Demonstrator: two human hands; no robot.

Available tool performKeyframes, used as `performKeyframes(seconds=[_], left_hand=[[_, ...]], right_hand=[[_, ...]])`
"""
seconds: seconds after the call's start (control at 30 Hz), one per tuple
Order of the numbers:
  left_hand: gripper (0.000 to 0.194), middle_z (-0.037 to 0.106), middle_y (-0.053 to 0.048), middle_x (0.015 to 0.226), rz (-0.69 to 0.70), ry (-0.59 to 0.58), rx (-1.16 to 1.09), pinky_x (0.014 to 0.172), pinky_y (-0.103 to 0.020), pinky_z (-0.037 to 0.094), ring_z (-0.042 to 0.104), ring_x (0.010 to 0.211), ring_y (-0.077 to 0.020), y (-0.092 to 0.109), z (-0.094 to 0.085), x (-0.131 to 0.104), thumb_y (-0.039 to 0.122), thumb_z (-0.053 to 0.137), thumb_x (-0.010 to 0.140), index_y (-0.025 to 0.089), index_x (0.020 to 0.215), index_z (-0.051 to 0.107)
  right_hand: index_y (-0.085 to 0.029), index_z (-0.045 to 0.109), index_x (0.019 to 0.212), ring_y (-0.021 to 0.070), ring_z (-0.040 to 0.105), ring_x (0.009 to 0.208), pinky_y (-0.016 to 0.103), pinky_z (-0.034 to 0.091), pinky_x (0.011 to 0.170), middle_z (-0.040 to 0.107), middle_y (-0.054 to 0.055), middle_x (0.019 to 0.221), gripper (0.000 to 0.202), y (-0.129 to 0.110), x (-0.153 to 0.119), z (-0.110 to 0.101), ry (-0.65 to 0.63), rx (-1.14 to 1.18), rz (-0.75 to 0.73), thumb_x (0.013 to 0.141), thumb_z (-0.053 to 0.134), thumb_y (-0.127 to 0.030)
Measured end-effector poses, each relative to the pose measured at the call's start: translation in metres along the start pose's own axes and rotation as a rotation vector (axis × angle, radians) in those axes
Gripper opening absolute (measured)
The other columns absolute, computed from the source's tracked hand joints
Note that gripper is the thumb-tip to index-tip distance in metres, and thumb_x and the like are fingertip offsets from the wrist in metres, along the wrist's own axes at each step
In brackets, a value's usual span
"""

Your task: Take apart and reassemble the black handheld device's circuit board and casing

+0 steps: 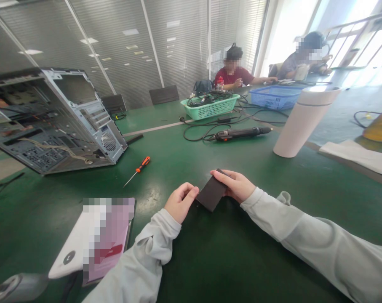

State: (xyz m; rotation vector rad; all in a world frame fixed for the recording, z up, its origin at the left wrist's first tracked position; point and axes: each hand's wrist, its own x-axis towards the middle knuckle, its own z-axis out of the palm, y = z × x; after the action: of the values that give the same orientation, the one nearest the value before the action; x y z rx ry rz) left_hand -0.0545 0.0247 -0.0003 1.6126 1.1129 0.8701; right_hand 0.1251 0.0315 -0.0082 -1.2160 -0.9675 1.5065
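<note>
Just below the frame's centre, the right hand [238,185] gripped a flat, dark-grey rectangular block [211,193]; the left hand's [182,202] narrowed fingertips met its corner, hold unclear. Handling seemed unfinished; at upper left, an open silver-and-black metal computer case [61,122] stood.

Slatted blinds [186,67] hang behind a green table [172,155].

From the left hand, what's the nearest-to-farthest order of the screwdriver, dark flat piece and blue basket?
From the left hand:
1. dark flat piece, immediately right
2. screwdriver, farther left
3. blue basket, across the table, right
</note>
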Motion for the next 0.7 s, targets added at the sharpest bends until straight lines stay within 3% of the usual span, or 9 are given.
performKeyframes(seconds=[0.17,0.37,0.5,0.6,0.7], left_hand=[[0.039,0.041,0.005,0.055,-0.026,0.059,-0.048,0.056,-0.024,0.032,0.038,0.055,-0.0101,-0.0011,-0.0011,0.0024,0.057,0.049,0.07,0.019,0.06,0.046],[0.033,0.039,0.005,0.056,-0.005,0.196,-0.066,0.057,-0.024,0.036,0.039,0.057,-0.0108,-0.0013,-0.0033,0.004,0.05,0.047,0.071,0.02,0.057,0.041],[0.025,0.042,0.004,0.056,0.011,0.183,-0.026,0.058,-0.024,0.039,0.044,0.058,-0.0115,0.0012,-0.0043,0.0031,0.04,0.046,0.07,0.019,0.057,0.043],[0.019,0.05,0.004,0.057,-0.029,0.144,-0.031,0.058,-0.025,0.041,0.048,0.056,-0.012,0.004,-0.0035,0.0014,0.034,0.047,0.069,0.017,0.074,0.053],[0.032,0.06,0.0,0.063,-0.039,0.106,-0.015,0.063,-0.028,0.045,0.056,0.062,-0.0148,0.0055,-0.0023,0.0005,0.037,0.044,0.072,0.015,0.09,0.06]], right_hand=[[-0.009,0.059,0.083,0.0059,0.042,0.046,0.013,0.035,0.034,0.049,0.002,0.062,0.046,0.0066,0.0042,-0.0028,-0.077,-0.127,-0.033,0.066,0.065,-0.052],[-0.01,0.057,0.085,0.0056,0.042,0.043,0.012,0.034,0.033,0.049,0.001,0.059,0.037,0.0051,0.0039,-0.0021,-0.083,-0.093,0.026,0.072,0.062,-0.044],[-0.01,0.056,0.089,0.0067,0.045,0.045,0.013,0.036,0.035,0.05,0.001,0.061,0.035,0.0051,0.0048,-0.0027,-0.056,-0.065,0.047,0.072,0.062,-0.04],[-0.01,0.057,0.095,0.0081,0.048,0.051,0.014,0.039,0.039,0.054,0.003,0.068,0.039,0.0039,0.0028,-0.0014,-0.091,-0.071,0.023,0.069,0.064,-0.037],[-0.011,0.055,0.105,0.0102,0.052,0.059,0.016,0.043,0.046,0.058,0.006,0.079,0.044,0.001,-0.0012,0.0015,-0.107,-0.079,0.014,0.068,0.064,-0.033]])
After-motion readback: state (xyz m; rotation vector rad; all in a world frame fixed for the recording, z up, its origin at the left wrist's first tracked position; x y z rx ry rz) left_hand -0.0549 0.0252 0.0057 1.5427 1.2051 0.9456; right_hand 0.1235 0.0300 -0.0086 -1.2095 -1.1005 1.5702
